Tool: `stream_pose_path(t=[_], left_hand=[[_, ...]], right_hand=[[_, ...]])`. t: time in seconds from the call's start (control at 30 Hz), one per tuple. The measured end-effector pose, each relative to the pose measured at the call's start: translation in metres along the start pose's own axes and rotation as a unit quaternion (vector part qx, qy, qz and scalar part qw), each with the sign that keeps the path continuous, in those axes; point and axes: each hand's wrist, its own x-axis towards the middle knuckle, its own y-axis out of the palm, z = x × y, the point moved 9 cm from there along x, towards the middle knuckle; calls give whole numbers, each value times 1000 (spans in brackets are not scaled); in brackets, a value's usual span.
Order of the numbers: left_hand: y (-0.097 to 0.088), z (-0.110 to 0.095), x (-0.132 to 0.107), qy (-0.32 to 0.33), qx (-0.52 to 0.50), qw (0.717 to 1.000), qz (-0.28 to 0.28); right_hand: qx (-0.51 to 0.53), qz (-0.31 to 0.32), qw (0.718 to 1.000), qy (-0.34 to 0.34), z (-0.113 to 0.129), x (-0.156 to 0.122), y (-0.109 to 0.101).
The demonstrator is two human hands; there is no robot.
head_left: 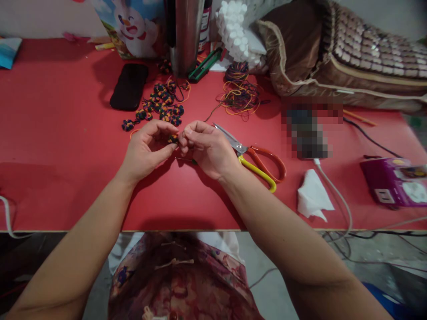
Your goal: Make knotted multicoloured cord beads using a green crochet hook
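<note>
On the red tabletop point(66, 133), a black phone point(129, 87) is placed between ten and eleven o'clock from the held piece. By the left hand point(145, 144), that small multicoloured knotted piece point(173, 139) is pinched between thumb and fingers. Similar knotted clusters point(162, 95) are spread at eleven o'clock from it. The right hand point(211, 149) is brought just beside it at three o'clock, thumb pressed to fingers; whether thread is gripped cannot be told. Tangled cords point(240, 95) are heaped at two o'clock, scissors point(239, 147) are laid at three, and a crumpled tissue point(313, 195) is left towards four.
</note>
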Motion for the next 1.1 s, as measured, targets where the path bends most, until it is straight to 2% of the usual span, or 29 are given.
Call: stream_pose_path(t=[0.1,0.3,0.53,0.8,1.1], left_hand=[[0,-4,0,30,18,999,-4],[-1,-4,1,51,45,997,-27],[-3,0,1,35,53,997,-37],[-5,-10,-3,56,133,987,-65],[3,-9,-1,66,129,989,-36]], right_hand=[[17,11,1000,3,2,1,0],[38,24,999,18,0,0,5],[27,39,999,10,-6,-1,11],[9,-2,1000,6,-6,-4,10],[16,-20,1000,-6,-6,-5,9]])
